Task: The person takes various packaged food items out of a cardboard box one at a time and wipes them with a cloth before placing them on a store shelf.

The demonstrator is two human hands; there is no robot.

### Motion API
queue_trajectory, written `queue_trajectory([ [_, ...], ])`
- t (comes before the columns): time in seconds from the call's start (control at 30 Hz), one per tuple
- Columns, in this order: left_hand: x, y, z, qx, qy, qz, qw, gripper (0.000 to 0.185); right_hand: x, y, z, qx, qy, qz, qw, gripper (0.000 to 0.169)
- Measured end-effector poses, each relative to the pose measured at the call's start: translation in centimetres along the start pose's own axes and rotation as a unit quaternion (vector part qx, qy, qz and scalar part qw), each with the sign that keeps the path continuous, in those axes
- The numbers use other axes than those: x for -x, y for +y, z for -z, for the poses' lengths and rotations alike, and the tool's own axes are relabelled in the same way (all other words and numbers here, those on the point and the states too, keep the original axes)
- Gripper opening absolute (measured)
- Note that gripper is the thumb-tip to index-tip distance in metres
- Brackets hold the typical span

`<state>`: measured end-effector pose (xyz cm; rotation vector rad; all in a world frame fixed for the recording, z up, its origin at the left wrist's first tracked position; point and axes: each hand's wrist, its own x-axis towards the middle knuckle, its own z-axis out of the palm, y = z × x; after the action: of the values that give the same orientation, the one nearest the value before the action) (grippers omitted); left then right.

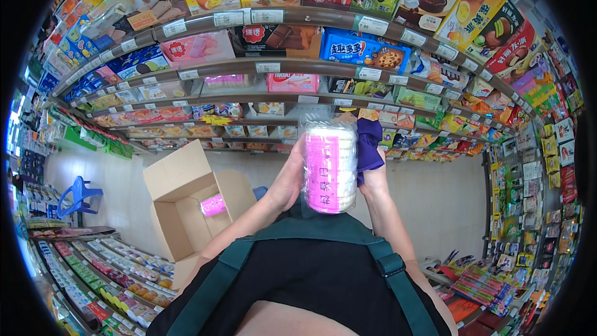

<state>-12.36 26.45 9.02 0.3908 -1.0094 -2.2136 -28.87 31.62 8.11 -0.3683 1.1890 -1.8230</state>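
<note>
A clear plastic pack of round white cakes with a pink label [324, 172] is held upright before my chest. My left hand [290, 175] grips its left side; the fingers are mostly hidden behind the pack. At the pack's right side, my right hand [374, 175] holds a bunched purple cloth [370, 142]. Most of the right fingers are covered by the cloth, and whether they touch the pack cannot be seen. On the floor to my left stands a cardboard box [173, 224] with its flaps spread. One pink-labelled pack [213, 205] lies inside it.
Shelves of boxed snacks [270, 67] with price tags curve across the front. A similar pink-labelled pack [228, 80] sits on a middle shelf. A blue plastic stool [80, 197] stands far left. Hanging snack bags [552, 163] line the right, and lower racks [107, 270] flank me behind.
</note>
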Motion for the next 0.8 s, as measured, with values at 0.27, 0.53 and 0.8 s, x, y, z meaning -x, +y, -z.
queue_trajectory([
  [0.27, 0.8, -0.3, 0.6, -0.014, 0.017, 0.084, 0.996, 0.065, 0.9, -1.4, 0.0, 0.073, -0.032, 0.041, 0.996, 0.009],
  [0.53, 1.3, -1.7, 1.0, 0.04, 0.042, 0.088, 0.994, 0.062, 1.2, -1.5, -1.1, 0.117, -0.075, 0.085, 0.987, 0.012],
  [0.8, 0.4, -0.8, 2.0, 0.056, 0.093, 0.045, 0.993, 0.06, 2.6, -0.2, -1.1, 0.147, -0.094, 0.044, 0.984, 0.01],
])
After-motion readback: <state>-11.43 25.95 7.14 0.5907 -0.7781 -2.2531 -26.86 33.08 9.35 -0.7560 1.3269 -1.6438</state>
